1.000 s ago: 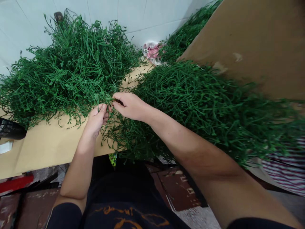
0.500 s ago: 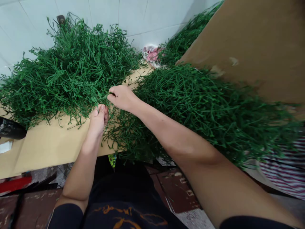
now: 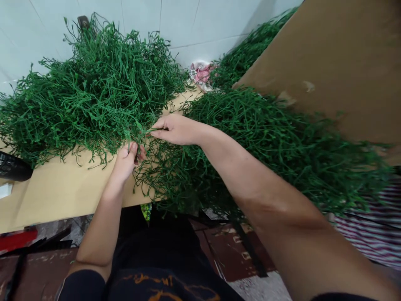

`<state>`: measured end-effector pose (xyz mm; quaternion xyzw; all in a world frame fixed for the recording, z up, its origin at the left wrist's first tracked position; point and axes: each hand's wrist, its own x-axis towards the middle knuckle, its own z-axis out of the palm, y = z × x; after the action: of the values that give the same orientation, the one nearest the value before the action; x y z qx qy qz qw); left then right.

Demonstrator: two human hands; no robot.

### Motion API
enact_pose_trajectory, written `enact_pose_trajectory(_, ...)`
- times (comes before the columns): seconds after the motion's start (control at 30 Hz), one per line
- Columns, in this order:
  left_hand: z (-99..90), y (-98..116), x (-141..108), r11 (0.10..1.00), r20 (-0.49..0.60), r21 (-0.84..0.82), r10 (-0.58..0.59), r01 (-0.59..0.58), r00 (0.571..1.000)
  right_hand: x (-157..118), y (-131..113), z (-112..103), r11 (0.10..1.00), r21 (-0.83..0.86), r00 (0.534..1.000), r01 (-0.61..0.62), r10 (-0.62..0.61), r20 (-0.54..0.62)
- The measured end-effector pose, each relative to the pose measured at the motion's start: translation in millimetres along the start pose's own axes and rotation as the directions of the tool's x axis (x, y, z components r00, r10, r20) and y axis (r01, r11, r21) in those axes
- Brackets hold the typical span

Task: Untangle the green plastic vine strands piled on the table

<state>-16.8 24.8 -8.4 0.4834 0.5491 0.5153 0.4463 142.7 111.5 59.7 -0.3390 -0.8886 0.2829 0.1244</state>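
Two heaps of thin green plastic-looking plant stems lie on the cardboard: a left heap against the wall and a right heap under my right forearm. My left hand is closed on a green stem at the front edge of the left heap, thumb against the index finger, the other fingers loosely curled. Just to its right, my right hand pinches a thin green stem between thumb and fingertips. The stem ends between the two hands blend into the foliage behind, so their lengths cannot be traced.
A cardboard sheet covers the tabletop. At the left edge lies a black cylindrical container beside a white paper piece. A large cardboard panel stands at the right. A pink and white cloth sits by the tiled wall.
My right hand has moved a little to the right, its fingers straighter on the stem. My left hand's lower fingers have loosened slightly. The whole view has shifted a little.
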Motion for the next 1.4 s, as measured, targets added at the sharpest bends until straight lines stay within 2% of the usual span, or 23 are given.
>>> enact_pose_trajectory(0.1, -6.7, -2.1, 3.6, 0.991, -0.045, 0.120, 0.066, -0.060, 0.997, -2.5, -4.1, -2.9, 0.994, 0.009, 0.993, -0.107, 0.107, -0.048)
enact_pose_trajectory(0.17, -10.6, -2.9, 3.5, 0.971, -0.033, 0.202, 0.141, -0.132, 0.989, -1.7, -4.6, -3.9, 0.978, 0.081, 0.977, -0.193, 0.199, -0.071)
enact_pose_trajectory(0.23, -12.1, -2.7, 2.2, 0.956, -0.022, 0.232, 0.188, -0.177, 0.982, 0.2, -4.1, -2.4, 0.964, 0.162, 0.972, -0.212, 0.226, -0.066)
enact_pose_trajectory(0.43, 0.3, 4.0, -6.5, 0.958, 0.021, 0.121, 0.258, -0.259, 0.966, 18.3, -0.1, 7.4, 0.964, 0.166, 0.956, -0.207, 0.235, -0.177)
enact_pose_trajectory(0.5, -0.9, 5.1, -14.4, 0.960, 0.028, 0.089, 0.263, -0.265, 0.964, 25.5, 10.3, 2.1, 0.945, 0.199, 0.932, -0.259, 0.298, -0.205)
enact_pose_trajectory(0.53, -4.5, 4.8, -19.5, 0.960, 0.017, 0.074, 0.270, -0.271, 0.963, 27.5, 18.3, -2.9, 0.922, 0.233, 0.895, -0.310, 0.366, -0.256)
enact_pose_trajectory(0.57, -10.0, 4.0, -25.0, 0.957, -0.009, 0.057, 0.285, -0.284, 0.958, 28.1, 27.5, -8.9, 0.889, 0.276, 0.833, -0.366, 0.445, -0.328)
enact_pose_trajectory(0.63, -23.2, 2.1, -34.7, 0.950, -0.090, 0.015, 0.312, -0.312, 0.946, 25.5, 45.4, -20.6, 0.810, 0.384, 0.667, -0.444, 0.584, -0.462)
enact_pose_trajectory(0.67, -28.8, 1.3, -37.8, 0.948, -0.119, 0.000, 0.315, -0.317, 0.942, 23.1, 51.6, -24.9, 0.795, 0.407, 0.637, -0.450, 0.605, -0.477)
enact_pose_trajectory(0.7, -32.5, 1.2, -39.2, 0.949, -0.131, -0.005, 0.311, -0.314, 0.941, 20.7, 54.6, -27.3, 0.790, 0.421, 0.634, -0.446, 0.610, -0.475)
enact_pose_trajectory(0.73, -33.8, 1.7, -38.9, 0.953, -0.120, 0.002, 0.300, -0.301, 0.946, 18.7, 53.8, -28.0, 0.807, 0.402, 0.662, -0.433, 0.588, -0.466)
enact_pose_trajectory(0.77, -32.4, 2.9, -36.8, 0.959, -0.088, 0.020, 0.284, -0.283, 0.955, 17.4, 49.2, -27.2, 0.841, 0.350, 0.711, -0.413, 0.538, -0.453)
enact_pose_trajectory(0.83, -23.8, 7.3, -29.9, 0.964, -0.007, 0.068, 0.257, -0.256, 0.966, 17.1, 32.1, -23.2, 0.919, 0.193, 0.811, -0.343, 0.393, -0.432)
enact_pose_trajectory(0.9, -12.7, 12.4, -22.9, 0.963, 0.051, 0.091, 0.250, -0.254, 0.967, 18.0, 13.1, -19.8, 0.966, 0.051, 0.880, -0.255, 0.253, -0.401)
enact_pose_trajectory(1.0, -3.2, 17.4, -17.9, 0.967, 0.096, 0.085, 0.234, -0.242, 0.968, 15.8, -0.7, -19.8, 0.972, 0.006, 0.910, -0.235, 0.222, -0.350)
enact_pose_trajectory(1.13, -2.0, 17.6, -17.9, 0.981, 0.146, 0.062, 0.171, -0.182, 0.974, 1.2, 4.5, -23.7, 0.966, -0.017, 0.936, -0.259, 0.246, -0.253)
enact_pose_trajectory(1.27, 3.2, 17.5, -15.3, 0.986, 0.154, 0.065, 0.142, -0.153, 0.978, -16.5, -0.1, -22.6, 0.989, 0.052, 0.976, -0.141, 0.148, -0.161)
enact_pose_trajectory(1.4, 11.8, 17.4, -11.0, 0.979, 0.128, 0.103, 0.161, -0.174, 0.979, -22.0, -15.9, -6.9, 0.992, 0.115, 0.996, -0.052, 0.060, -0.067)
